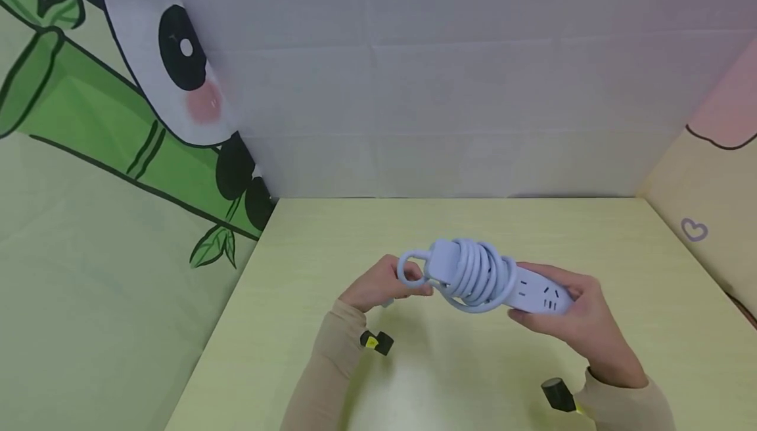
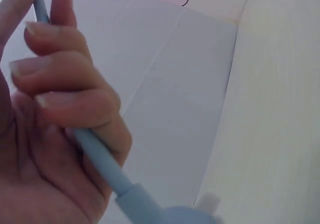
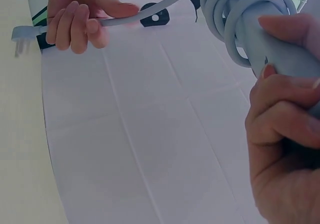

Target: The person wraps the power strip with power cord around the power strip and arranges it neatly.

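A white power strip hangs above the table, held at its socket end by my right hand, thumb on one side and fingers on the other. The strip's cord is wound round its far end in several loops. My left hand grips the free length of cord, fingers curled round it in the left wrist view. Past the little finger, the plug sticks out with its prongs pointing down in the right wrist view. The right palm is partly hidden behind the strip.
Below both hands lies a pale wooden table. A plain grey-white backdrop rises at its back edge, with a printed panda and bamboo at left. Small black devices sit at both sleeve cuffs.
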Tool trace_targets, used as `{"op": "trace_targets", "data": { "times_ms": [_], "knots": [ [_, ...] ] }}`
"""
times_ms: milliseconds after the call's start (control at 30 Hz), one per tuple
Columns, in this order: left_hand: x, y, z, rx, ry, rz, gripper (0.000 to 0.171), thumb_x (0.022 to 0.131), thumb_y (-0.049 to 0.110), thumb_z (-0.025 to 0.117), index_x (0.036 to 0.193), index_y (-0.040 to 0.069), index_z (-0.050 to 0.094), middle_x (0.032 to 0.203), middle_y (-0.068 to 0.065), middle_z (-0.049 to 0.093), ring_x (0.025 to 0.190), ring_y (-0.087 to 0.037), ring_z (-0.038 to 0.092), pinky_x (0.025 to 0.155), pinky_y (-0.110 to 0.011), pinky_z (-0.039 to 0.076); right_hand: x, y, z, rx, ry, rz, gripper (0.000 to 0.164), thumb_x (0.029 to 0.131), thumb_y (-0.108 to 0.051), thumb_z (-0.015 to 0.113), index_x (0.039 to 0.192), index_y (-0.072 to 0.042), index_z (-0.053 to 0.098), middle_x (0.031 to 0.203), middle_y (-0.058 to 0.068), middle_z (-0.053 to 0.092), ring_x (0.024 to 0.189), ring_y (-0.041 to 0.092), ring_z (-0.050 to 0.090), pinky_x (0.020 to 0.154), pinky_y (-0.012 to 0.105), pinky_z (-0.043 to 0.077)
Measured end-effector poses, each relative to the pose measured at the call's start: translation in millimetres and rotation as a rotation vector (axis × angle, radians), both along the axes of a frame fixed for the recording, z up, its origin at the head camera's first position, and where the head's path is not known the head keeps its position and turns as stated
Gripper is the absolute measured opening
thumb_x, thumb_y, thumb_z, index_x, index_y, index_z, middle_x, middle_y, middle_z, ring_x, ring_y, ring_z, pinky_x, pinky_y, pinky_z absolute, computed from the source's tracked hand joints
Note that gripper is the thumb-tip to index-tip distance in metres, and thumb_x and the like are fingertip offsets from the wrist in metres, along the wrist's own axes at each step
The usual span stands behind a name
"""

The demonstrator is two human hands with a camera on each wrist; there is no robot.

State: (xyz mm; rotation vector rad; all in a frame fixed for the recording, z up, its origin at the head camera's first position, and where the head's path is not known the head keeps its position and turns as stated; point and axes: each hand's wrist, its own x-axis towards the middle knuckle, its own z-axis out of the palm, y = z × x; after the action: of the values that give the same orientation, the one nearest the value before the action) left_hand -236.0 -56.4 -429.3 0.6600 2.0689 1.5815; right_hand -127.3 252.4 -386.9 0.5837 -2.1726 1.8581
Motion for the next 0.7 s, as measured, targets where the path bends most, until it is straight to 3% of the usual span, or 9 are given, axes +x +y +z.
{"op": "trace_targets", "data": {
  "times_ms": [67,167,333,533,700],
  "knots": [
    [-0.3,0.5,-1.0,0.028,0.001,0.029,0.015,0.087,0.019,0.078,0.082,0.006,0.072,0.068,0.009,0.059,0.066,-0.008,0.045,0.06,-0.023,0.034,0.1,0.5,-0.8,0.028,0.003,0.006,0.059,0.07,0.019,0.079,0.125,0.0,0.069,0.112,-0.006,0.076,0.084,0.012,0.063,0.065,0.026,0.054],
    [-0.9,-0.2,-2.2,0.051,0.024,0.048,0.013,0.088,0.013,0.074,0.087,0.0,0.075,0.074,0.005,0.067,0.067,-0.01,0.051,0.061,-0.024,0.04,0.7,1.3,-1.0,0.081,-0.006,0.024,0.057,0.071,0.017,0.08,0.124,-0.002,0.07,0.11,-0.007,0.076,0.084,0.013,0.064,0.064,0.027,0.055],
    [-2.7,-3.3,-3.3,0.037,0.081,0.016,0.012,0.089,0.007,0.073,0.088,-0.004,0.076,0.072,0.004,0.067,0.064,-0.01,0.054,0.063,-0.025,0.047,-0.6,3.5,-0.8,0.133,-0.011,0.179,0.055,0.072,0.015,0.08,0.124,-0.001,0.07,0.11,-0.004,0.076,0.083,0.015,0.065,0.063,0.03,0.056],
    [3.8,-7.2,6.5,-0.002,0.102,-0.048,0.008,0.084,0.014,0.081,0.085,0.007,0.079,0.079,0.002,0.074,0.072,-0.012,0.063,0.071,-0.027,0.052,-4.1,5.9,-3.6,0.138,-0.012,0.428,0.054,0.075,0.017,0.077,0.126,0.001,0.067,0.112,0.003,0.075,0.085,0.017,0.066,0.065,0.032,0.058],
    [5.8,-11.6,12.7,-0.02,0.136,-0.087,0.006,0.082,0.019,0.085,0.085,0.016,0.081,0.083,-0.001,0.077,0.076,-0.014,0.066,0.073,-0.027,0.053,-3.0,7.9,-4.5,0.167,-0.075,0.488,0.051,0.079,0.014,0.076,0.127,-0.002,0.067,0.112,0.005,0.075,0.085,0.02,0.068,0.07,0.033,0.06]
  ]
}}
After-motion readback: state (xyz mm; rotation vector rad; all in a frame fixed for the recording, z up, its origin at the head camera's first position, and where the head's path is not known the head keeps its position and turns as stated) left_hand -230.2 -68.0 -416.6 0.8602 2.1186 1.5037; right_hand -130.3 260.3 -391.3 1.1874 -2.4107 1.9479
